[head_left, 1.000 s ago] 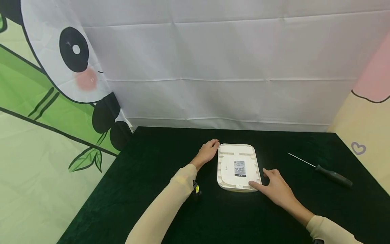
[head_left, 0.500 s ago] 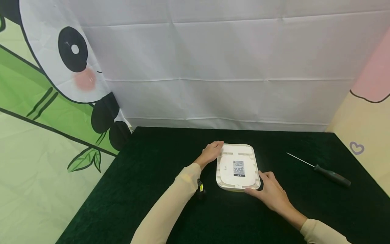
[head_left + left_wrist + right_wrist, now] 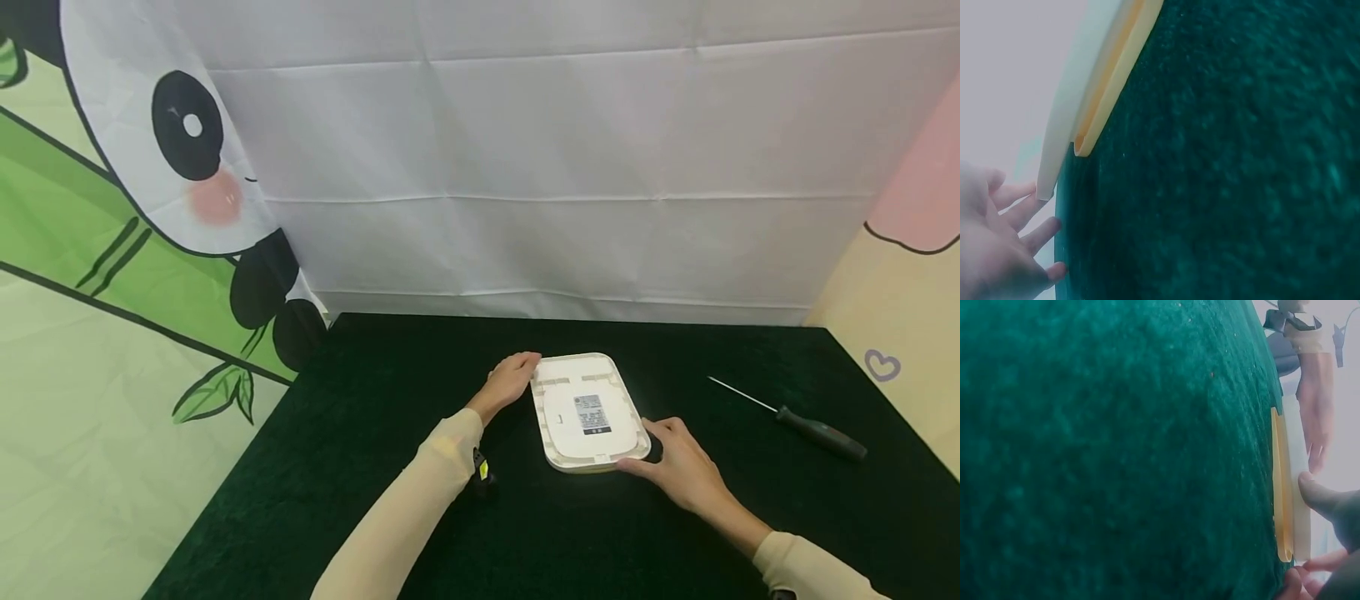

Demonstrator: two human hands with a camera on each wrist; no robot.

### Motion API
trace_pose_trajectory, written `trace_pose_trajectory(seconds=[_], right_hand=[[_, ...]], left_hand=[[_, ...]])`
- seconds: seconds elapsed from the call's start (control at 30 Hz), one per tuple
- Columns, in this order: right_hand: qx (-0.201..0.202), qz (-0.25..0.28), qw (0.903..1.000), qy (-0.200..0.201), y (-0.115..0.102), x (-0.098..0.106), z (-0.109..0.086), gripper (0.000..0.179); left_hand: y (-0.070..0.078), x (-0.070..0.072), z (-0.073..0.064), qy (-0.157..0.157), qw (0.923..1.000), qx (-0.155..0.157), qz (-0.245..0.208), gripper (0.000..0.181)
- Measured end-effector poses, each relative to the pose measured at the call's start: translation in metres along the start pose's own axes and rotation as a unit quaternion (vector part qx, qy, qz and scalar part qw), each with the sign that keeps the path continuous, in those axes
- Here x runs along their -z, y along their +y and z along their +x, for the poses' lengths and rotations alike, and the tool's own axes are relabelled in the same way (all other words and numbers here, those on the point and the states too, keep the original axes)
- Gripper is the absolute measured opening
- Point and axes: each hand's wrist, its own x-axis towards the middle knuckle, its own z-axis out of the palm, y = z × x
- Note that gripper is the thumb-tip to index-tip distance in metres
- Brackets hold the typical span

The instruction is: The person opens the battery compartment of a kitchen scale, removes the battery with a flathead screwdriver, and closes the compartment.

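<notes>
A flat white device (image 3: 561, 417) with rounded corners lies on the dark green cloth, its printed label (image 3: 592, 414) facing up. Both wrist views show its side as a white shell (image 3: 1075, 94) above a yellowish lower layer (image 3: 1107, 103). At the far left corner is my left hand (image 3: 508, 386); in the left wrist view its fingers spread out, with fingertips right at the shell's end. My right hand (image 3: 686, 467) holds the near right corner, thumb at the near edge and fingers along the right side. The right wrist view shows that thumb (image 3: 1317, 494) against the shell.
To the right lies a screwdriver (image 3: 817, 432) with a dark handle, its thin shaft pointing to the far left. A white cloth backdrop (image 3: 480, 167) hangs behind the table (image 3: 420, 367), with a panda print at the left.
The white device has turned slightly counter-clockwise: its near end shifted right, its far end left. Both hands moved along with it. The screwdriver lies where it was.
</notes>
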Motion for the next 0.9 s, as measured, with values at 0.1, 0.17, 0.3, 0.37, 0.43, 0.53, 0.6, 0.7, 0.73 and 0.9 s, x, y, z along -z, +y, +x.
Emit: trace_pose_trajectory(seconds=[0.1,0.17,0.3,0.37,0.43,0.53,0.6,0.7,0.73,0.9], right_hand=[[0.000,0.000,1.0000,-0.001,0.001,0.002,0.000,0.095],[0.000,0.000,1.0000,-0.002,0.002,0.003,0.000,0.093],[0.001,-0.001,1.0000,-0.001,0.005,0.005,0.001,0.088],[0.003,-0.002,1.0000,0.000,0.007,0.007,0.001,0.087],[0.006,-0.003,1.0000,0.000,0.009,0.009,0.002,0.086],[0.009,-0.003,1.0000,0.001,0.012,0.010,0.002,0.083],[0.013,-0.001,0.9999,0.002,0.013,0.012,0.002,0.081],[0.017,-0.001,0.9998,0.004,0.015,0.014,0.003,0.077],[0.019,-0.002,0.9998,0.005,0.016,0.015,0.003,0.077],[0.022,-0.005,0.9997,0.006,0.021,0.017,0.004,0.076]], left_hand=[[-0.001,0.002,-0.002,0.006,1.0000,0.002,-0.003,0.050],[-0.003,0.003,-0.004,0.010,0.9999,0.004,-0.003,0.049],[-0.004,0.006,-0.007,0.016,0.9998,0.010,-0.008,0.046],[-0.005,0.007,-0.008,0.020,0.9997,0.013,-0.008,0.045],[-0.005,0.009,-0.010,0.023,0.9996,0.014,-0.008,0.043],[-0.005,0.010,-0.012,0.026,0.9995,0.020,0.000,0.041],[-0.005,0.011,-0.013,0.027,0.9994,0.021,0.003,0.040],[-0.006,0.012,-0.016,0.030,0.9992,0.021,0.012,0.037],[-0.006,0.013,-0.017,0.032,0.9992,0.020,0.015,0.036],[-0.007,0.018,-0.021,0.034,0.9988,0.021,0.028,0.031]])
